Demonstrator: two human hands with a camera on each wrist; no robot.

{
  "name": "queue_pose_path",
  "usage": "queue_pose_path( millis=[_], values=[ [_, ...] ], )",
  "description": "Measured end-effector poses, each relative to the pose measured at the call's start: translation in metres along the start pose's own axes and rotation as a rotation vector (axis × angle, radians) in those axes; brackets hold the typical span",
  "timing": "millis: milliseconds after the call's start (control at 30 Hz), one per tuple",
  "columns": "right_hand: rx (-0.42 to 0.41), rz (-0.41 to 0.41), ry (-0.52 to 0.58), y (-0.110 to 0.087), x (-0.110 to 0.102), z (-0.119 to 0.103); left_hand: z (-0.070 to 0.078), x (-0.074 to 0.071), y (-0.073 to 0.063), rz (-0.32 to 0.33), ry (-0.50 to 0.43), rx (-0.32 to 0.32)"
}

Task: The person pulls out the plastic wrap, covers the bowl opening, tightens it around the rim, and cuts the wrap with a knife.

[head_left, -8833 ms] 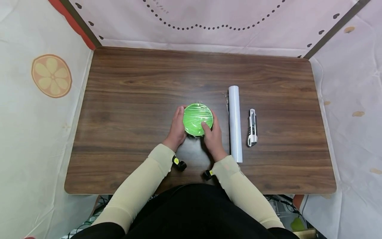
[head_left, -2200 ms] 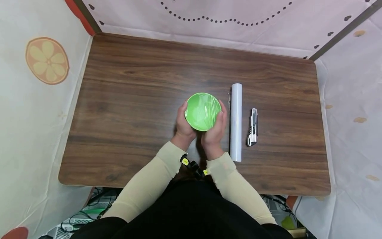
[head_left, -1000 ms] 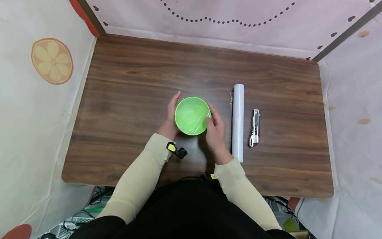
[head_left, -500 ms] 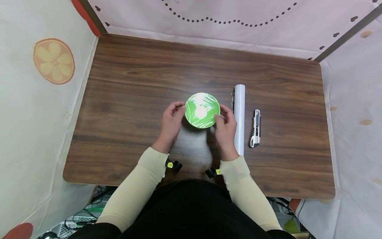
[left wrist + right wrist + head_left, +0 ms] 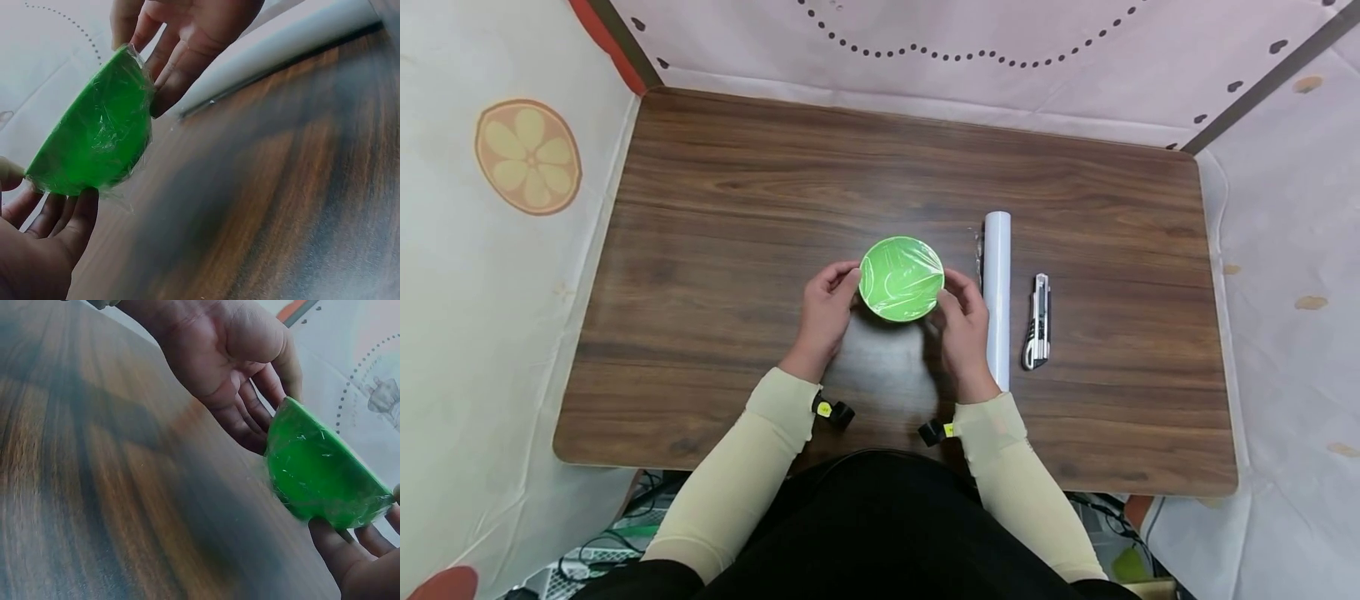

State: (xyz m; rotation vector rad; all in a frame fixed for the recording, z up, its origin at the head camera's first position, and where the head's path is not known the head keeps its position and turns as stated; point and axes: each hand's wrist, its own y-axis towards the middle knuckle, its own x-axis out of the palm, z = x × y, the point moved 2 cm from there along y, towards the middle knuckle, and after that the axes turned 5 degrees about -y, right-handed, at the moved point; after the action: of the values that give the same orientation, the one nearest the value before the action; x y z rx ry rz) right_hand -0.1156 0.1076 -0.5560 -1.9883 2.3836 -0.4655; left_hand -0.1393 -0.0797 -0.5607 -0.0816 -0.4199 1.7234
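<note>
A bright green bowl (image 5: 901, 279) is held up over the wooden table, its mouth covered by clear plastic wrap that also clings, wrinkled, to its outer wall, as the left wrist view shows on the bowl (image 5: 100, 131). My left hand (image 5: 824, 317) pinches the rim on the left, thumb on top and fingers beneath. On the opposite side my right hand (image 5: 964, 329) grips the rim the same way. In the right wrist view the bowl (image 5: 319, 472) hangs between both hands, its underside clear of the table.
A white roll (image 5: 997, 292) lies lengthwise just right of my right hand, with a bit of clear film along its left side. Farther right is a box cutter (image 5: 1037, 322). The brown table (image 5: 737, 208) is bordered by white fabric walls at the back and sides.
Both hands now pinch opposite sides of the bowl's rim, where earlier the palms cupped it. Over the last half second the bowl shifts slightly and the glare on its film fades.
</note>
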Motion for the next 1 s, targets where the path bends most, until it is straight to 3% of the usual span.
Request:
queue_pose_path(
  millis=[567,1000],
  values=[
    [0.118,0.017,-0.029,0.005,-0.005,0.019,-0.019,-0.001,0.002,-0.019,-0.062,-0.073],
    [0.164,0.025,-0.057,0.007,-0.006,0.029,-0.027,-0.002,0.002,-0.057,0.006,-0.094]
  ],
)
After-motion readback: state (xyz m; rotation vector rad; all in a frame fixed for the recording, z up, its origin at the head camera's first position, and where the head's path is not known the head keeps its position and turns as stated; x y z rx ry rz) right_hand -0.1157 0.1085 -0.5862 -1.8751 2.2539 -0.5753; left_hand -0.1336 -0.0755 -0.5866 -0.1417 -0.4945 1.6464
